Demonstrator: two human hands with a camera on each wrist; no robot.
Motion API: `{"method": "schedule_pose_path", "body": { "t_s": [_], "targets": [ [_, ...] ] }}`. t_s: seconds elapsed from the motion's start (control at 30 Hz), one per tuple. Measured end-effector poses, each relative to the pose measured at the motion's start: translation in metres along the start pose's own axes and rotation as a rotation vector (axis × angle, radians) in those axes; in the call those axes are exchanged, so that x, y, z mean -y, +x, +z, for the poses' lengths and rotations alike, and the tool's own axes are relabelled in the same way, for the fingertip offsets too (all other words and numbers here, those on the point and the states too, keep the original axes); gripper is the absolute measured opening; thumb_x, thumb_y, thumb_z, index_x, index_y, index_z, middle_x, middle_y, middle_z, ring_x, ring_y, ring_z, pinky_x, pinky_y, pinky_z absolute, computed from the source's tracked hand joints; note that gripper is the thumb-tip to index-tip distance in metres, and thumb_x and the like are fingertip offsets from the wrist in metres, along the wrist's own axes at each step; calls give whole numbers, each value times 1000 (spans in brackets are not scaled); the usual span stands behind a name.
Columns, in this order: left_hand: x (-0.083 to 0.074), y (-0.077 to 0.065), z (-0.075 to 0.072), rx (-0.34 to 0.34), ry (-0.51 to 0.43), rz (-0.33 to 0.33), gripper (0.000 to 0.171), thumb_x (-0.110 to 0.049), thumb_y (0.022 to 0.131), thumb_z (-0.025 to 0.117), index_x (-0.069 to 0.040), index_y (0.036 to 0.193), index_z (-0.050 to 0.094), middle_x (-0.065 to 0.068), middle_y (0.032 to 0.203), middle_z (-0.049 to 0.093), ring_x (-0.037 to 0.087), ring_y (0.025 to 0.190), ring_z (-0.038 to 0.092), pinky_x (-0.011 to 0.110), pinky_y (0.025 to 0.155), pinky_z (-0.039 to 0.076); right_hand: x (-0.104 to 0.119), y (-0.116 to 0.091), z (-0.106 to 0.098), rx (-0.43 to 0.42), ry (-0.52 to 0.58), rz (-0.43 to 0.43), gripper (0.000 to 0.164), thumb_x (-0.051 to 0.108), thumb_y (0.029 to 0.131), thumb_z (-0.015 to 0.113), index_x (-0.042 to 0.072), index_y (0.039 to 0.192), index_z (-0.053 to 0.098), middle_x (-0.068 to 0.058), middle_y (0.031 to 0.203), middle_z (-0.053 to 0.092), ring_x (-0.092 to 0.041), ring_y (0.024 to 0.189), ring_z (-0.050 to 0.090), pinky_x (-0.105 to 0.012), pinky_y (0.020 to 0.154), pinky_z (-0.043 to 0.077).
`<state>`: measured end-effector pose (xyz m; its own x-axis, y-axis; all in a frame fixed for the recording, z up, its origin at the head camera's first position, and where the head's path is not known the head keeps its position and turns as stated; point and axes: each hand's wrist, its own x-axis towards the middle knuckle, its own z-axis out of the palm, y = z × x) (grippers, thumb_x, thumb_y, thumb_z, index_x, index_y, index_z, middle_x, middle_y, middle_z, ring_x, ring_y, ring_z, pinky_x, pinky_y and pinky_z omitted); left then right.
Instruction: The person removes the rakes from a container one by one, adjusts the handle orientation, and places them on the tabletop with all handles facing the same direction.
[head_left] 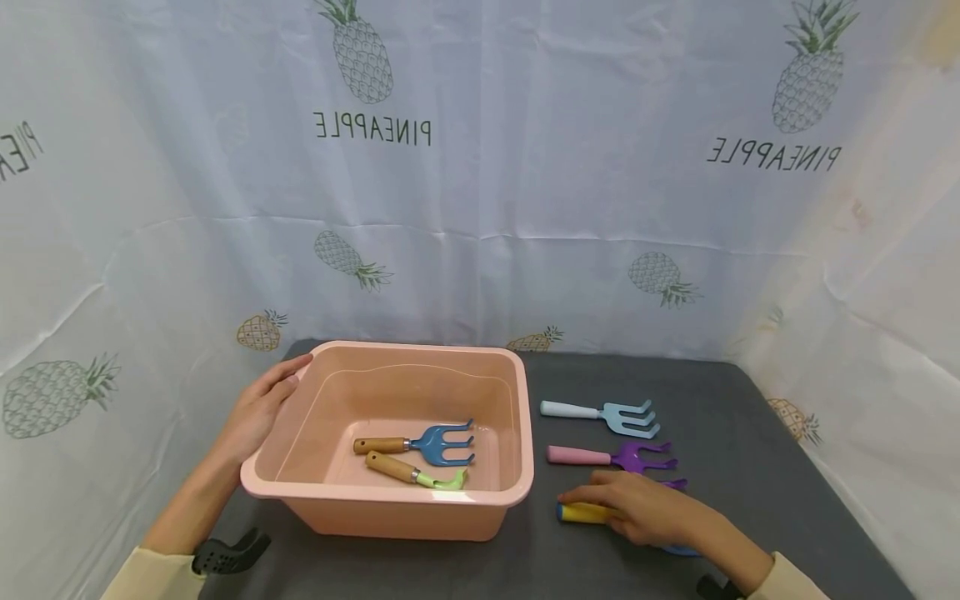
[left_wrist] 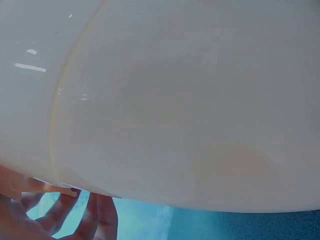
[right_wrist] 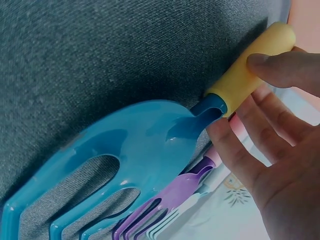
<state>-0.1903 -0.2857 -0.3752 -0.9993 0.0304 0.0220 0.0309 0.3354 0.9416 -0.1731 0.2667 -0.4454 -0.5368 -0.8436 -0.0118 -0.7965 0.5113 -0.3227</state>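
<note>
A pink plastic basin point(head_left: 405, 521) stands on the dark table, and my left hand point(head_left: 258, 412) grips its left rim. In the left wrist view the basin wall point(left_wrist: 190, 100) fills most of the picture, with the fingers point(left_wrist: 102, 215) curled below the rim. My right hand point(head_left: 648, 508) holds the yellow handle point(head_left: 581, 513) of a blue hand rake point(right_wrist: 150, 130) between thumb and fingers. From the head view, that hand covers most of the rake head. Inside the basin lie a wooden-handled blue hand rake point(head_left: 435, 444) and a green-headed tool point(head_left: 442, 482) with a wooden handle.
Right of the basin, a purple hand rake point(head_left: 633, 457) with a pink handle lies just beyond my right hand. Farther back is a light blue hand rake point(head_left: 630, 418). A pineapple-print curtain point(head_left: 480, 283) surrounds the back and sides of the grey-black table point(head_left: 720, 417).
</note>
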Motion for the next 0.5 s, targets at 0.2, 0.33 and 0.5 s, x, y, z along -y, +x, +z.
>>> {"method": "schedule_pose_path", "body": {
  "t_s": [0.2,0.33,0.5],
  "targets": [
    [0,0,0,1,-5,2,58,-41,113,34,-16,165,28,19,164,34,-16,112,53,13,87,52,-1,0,2,-9,-1,-7,71,-7,83,73,30,143,61,11,110,62,2,89,47,-18,72,44],
    [-1,0,0,2,-12,-7,58,-41,113,34,-16,165,28,19,164,34,-15,112,54,14,87,53,-1,-1,2,-13,-1,-8,71,-6,84,73,29,144,61,11,111,63,2,90,47,-19,73,44],
    [-1,0,0,2,-5,-12,58,-41,113,34,-16,165,28,19,164,34,-16,111,54,14,86,53,0,-1,1,-13,0,-8,71,-6,84,73,28,144,60,11,114,64,1,92,50,-20,73,46]
  ]
}}
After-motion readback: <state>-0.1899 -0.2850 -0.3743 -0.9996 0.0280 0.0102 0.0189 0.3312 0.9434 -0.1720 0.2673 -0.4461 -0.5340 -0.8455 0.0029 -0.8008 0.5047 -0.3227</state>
